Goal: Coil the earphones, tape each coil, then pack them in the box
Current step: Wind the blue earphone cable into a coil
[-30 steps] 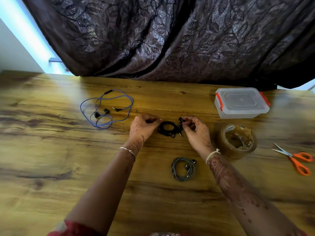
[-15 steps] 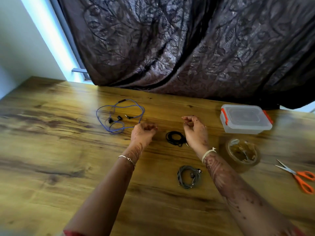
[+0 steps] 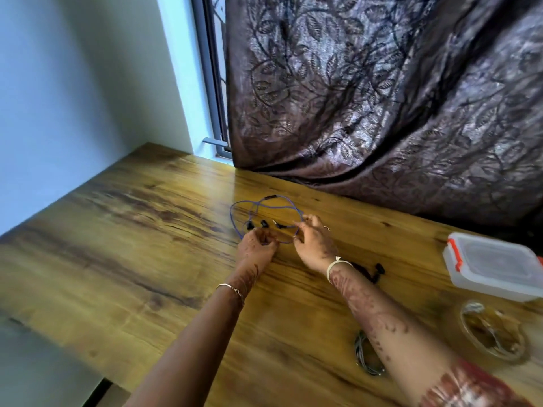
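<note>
Loose blue earphones (image 3: 266, 208) lie spread on the wooden table (image 3: 132, 259) near the curtain. My left hand (image 3: 257, 249) has its fingers curled over the near loop of the blue cable. My right hand (image 3: 314, 243) pinches the cable at its right side. A black coiled pair (image 3: 377, 271) lies behind my right wrist, partly hidden. A grey coiled pair (image 3: 365, 359) shows under my right forearm. The clear plastic box (image 3: 493, 267) with orange latches stands shut at the right.
A roll of brown tape (image 3: 493, 333) lies flat near the right edge, in front of the box. A dark patterned curtain (image 3: 382, 98) hangs along the table's back. The table's left edge (image 3: 58, 330) drops off beside a pale wall.
Both hands left the black coil and moved left to the blue earphones, taking hold of the cable. The view swung left; the scissors are out of frame.
</note>
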